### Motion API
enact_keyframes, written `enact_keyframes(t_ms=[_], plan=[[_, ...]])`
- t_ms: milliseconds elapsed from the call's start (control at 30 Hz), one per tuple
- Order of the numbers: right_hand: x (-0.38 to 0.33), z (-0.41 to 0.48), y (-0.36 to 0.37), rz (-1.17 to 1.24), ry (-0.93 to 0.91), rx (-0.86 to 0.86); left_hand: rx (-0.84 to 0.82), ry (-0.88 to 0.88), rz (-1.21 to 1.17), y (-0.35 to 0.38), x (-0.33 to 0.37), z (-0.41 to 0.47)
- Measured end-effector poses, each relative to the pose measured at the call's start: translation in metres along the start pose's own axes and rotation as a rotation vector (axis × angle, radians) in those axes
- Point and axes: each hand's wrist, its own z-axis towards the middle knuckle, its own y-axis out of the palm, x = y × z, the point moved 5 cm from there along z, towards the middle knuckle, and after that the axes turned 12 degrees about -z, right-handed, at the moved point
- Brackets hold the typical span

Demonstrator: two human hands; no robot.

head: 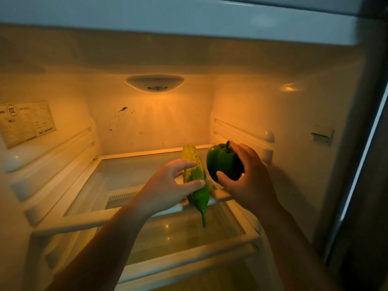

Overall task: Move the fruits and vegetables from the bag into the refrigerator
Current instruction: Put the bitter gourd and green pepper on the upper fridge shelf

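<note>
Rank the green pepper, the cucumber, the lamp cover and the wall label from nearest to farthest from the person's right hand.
1. The green pepper: gripped in the right hand itself.
2. The cucumber: just left of the pepper.
3. The lamp cover: high on the back wall, up and to the left.
4. The wall label: far across on the left side wall.

A label (26,122) is stuck on the left wall (54,89). A lamp cover (155,82) is set high on the back wall (172,124), with dark specks (123,109) scattered below it. A slotted fitting (322,135) is mounted on the right wall (273,101).
</note>
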Motion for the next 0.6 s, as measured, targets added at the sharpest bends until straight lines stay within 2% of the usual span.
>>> enact_keyframes(t_ms=[333, 600], plan=[[0.002, 0.019, 0.013, -0.051, 0.032, 0.044, 0.037, -0.088, 0.005, 0.005, -0.001, 0.016], [0.009, 0.019, 0.015, -0.054, -0.001, -0.062, 0.042, -0.092, 0.041, 0.005, -0.003, 0.032]])
